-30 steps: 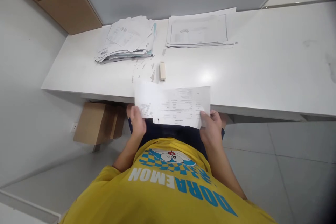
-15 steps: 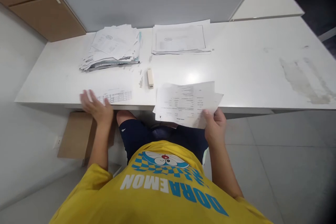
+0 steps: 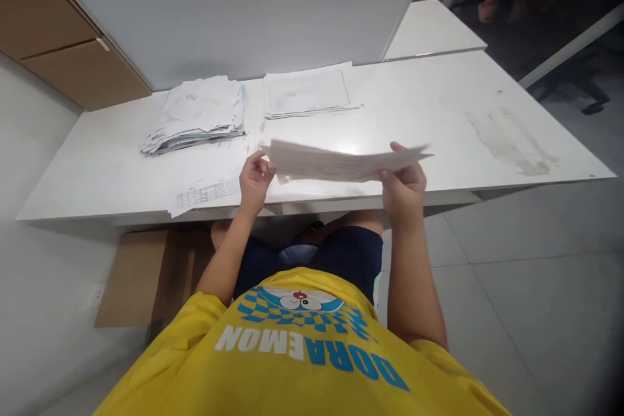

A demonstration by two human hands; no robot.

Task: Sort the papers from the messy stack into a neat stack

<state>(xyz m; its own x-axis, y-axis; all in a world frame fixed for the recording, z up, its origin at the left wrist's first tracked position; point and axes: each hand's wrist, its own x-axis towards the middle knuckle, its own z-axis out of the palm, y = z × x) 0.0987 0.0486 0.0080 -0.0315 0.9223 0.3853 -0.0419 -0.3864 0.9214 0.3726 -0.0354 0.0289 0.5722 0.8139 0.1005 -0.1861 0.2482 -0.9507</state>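
A few printed sheets of paper (image 3: 331, 164) are held up above the front of the desk, tilted so that they show nearly edge-on. My right hand (image 3: 403, 192) grips their right end, thumb on the near side. At the left end, my left hand (image 3: 256, 183) is closed with thumb and fingers on the sheets' edge. Left of that hand, a sheet with a printed table (image 3: 207, 194) lies at the desk's front edge, one corner poking past it. The held sheets hide part of the desk behind them.
A thick, uneven paper stack (image 3: 199, 107) lies at the back left of the white desk (image 3: 414, 104); a neater paper pile (image 3: 307, 92) is right of it. A grey panel (image 3: 234, 6) rises behind. An open cardboard box (image 3: 136, 279) stands under the desk at left.
My left hand has moved right from above the table sheet to the held papers' left end. The papers have been raised and tilted. The view has shifted to the right.
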